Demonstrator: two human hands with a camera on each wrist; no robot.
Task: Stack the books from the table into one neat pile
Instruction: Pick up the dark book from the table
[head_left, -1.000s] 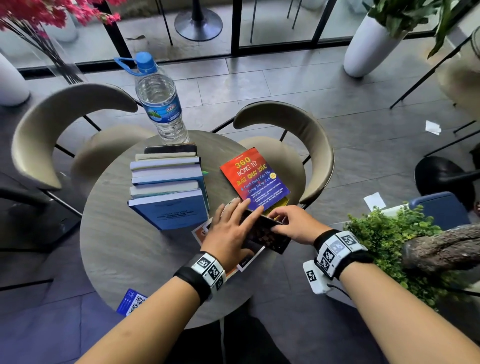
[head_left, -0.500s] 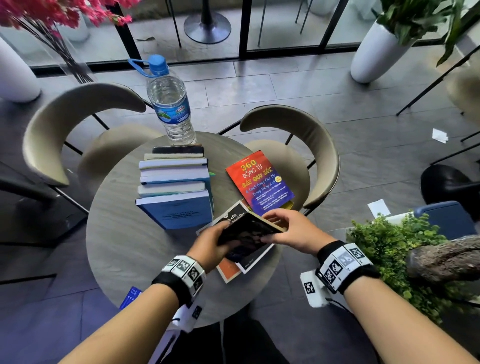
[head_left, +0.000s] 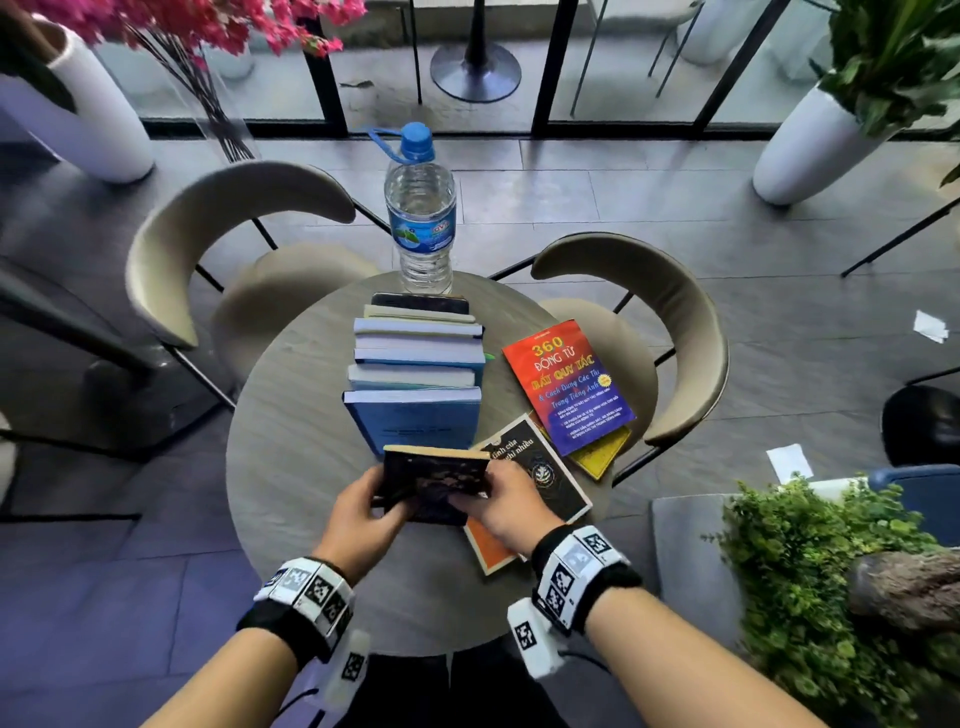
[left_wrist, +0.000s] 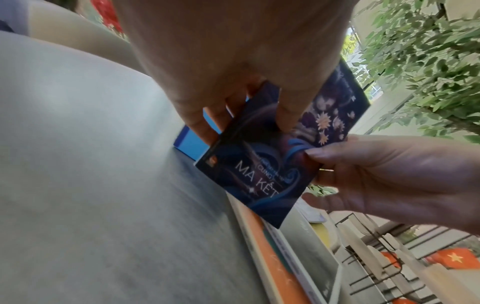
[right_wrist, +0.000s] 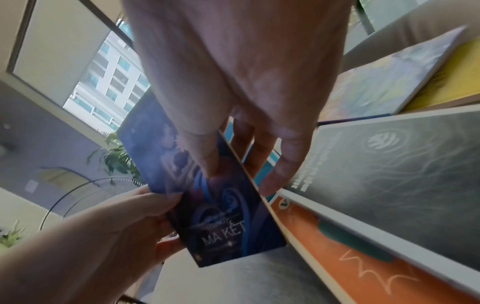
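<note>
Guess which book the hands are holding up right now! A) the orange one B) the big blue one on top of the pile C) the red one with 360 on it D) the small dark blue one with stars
D: the left hand and right hand both grip the small dark blue book above the table, while the red 360 book, the orange book and the pile lie untouched.

Grey tiled floor (head_left: 597, 208), two beige chairs (head_left: 675, 322), glass wall (head_left: 623, 62).
</note>
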